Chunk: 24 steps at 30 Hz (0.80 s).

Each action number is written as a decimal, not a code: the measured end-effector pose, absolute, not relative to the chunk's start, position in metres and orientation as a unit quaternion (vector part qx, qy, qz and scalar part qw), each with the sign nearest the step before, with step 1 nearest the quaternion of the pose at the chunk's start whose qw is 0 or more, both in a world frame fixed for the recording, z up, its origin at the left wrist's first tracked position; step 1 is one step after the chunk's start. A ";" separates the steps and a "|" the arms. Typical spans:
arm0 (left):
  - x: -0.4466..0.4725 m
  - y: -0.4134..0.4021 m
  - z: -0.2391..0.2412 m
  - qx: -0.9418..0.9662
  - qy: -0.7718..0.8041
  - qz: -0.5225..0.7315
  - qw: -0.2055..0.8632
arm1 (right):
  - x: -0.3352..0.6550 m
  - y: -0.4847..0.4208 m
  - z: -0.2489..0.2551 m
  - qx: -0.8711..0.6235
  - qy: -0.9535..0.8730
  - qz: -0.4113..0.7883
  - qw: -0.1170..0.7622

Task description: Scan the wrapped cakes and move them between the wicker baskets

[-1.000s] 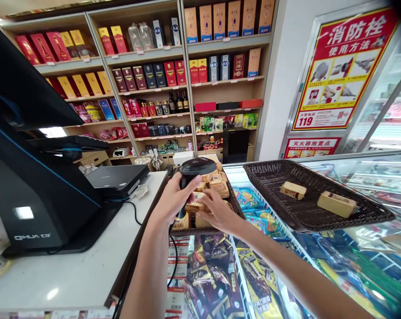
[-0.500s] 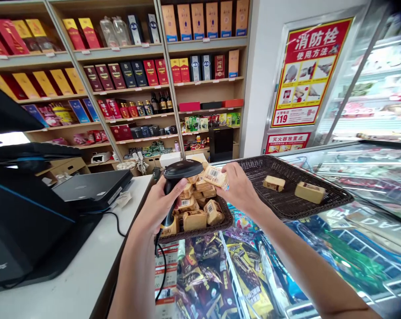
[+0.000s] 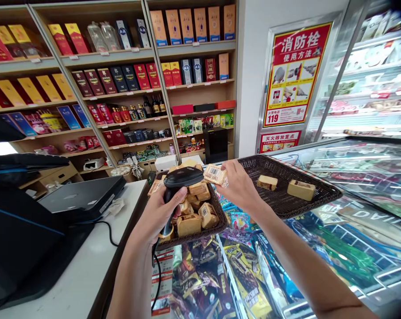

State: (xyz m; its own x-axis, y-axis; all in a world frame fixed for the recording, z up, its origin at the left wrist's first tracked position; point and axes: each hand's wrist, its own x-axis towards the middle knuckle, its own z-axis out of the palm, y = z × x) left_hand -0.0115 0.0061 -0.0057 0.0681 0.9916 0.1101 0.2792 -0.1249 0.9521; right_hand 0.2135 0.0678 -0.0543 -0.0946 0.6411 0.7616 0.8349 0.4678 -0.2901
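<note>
My left hand (image 3: 159,210) is wrapped round the handle of a black barcode scanner (image 3: 183,177), its head pointing right. In my right hand (image 3: 235,184) is a small packaged snack (image 3: 214,174) in clear wrapping, with its barcode label facing the scanner head. The snack is just right of the scanner, close to its front end. Below the scanner, a dark woven basket (image 3: 217,227) holds several similar tan packages (image 3: 189,225). To the right, a second woven basket (image 3: 287,208) holds two such packages (image 3: 301,189).
Both baskets rest on a glass-topped freezer (image 3: 207,274) full of wrapped ice creams. On the left, a white counter (image 3: 64,274) bears a black checkout machine (image 3: 17,248). A cable (image 3: 160,283) hangs below the scanner. Shelves of boxed goods (image 3: 121,82) stand behind.
The view has shifted slightly right. The snack in my right hand has come a little away from the basket pile, its label now level with the scanner head. Both hands keep their hold.
</note>
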 end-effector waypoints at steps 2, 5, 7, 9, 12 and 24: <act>-0.010 0.006 -0.005 0.610 0.526 0.441 0.395 | 0.212 0.068 -0.055 -0.502 -0.735 -0.109 0.442; -0.009 0.004 -0.004 0.613 0.524 0.441 0.394 | 0.209 0.069 -0.058 -0.501 -0.740 -0.110 0.435; -0.009 0.002 -0.004 0.613 0.523 0.442 0.395 | 0.209 0.069 -0.060 -0.498 -0.743 -0.112 0.434; -0.008 0.001 -0.003 0.610 0.523 0.444 0.396 | 0.208 0.069 -0.061 -0.495 -0.745 -0.116 0.432; -0.008 0.001 -0.003 0.608 0.521 0.445 0.401 | 0.208 0.068 -0.060 -0.506 -0.744 -0.122 0.418; -0.017 0.009 -0.005 0.594 0.515 0.477 0.392 | 0.307 0.113 -0.068 -0.770 -0.536 -0.097 0.333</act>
State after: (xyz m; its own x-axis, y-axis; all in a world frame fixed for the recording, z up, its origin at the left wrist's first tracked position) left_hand -0.0174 0.0092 -0.0053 0.0137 0.9864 0.1638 0.2385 -0.1623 0.9575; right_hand 0.3070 0.1128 -0.0677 0.4071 0.7606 0.5057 0.8895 -0.2045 -0.4085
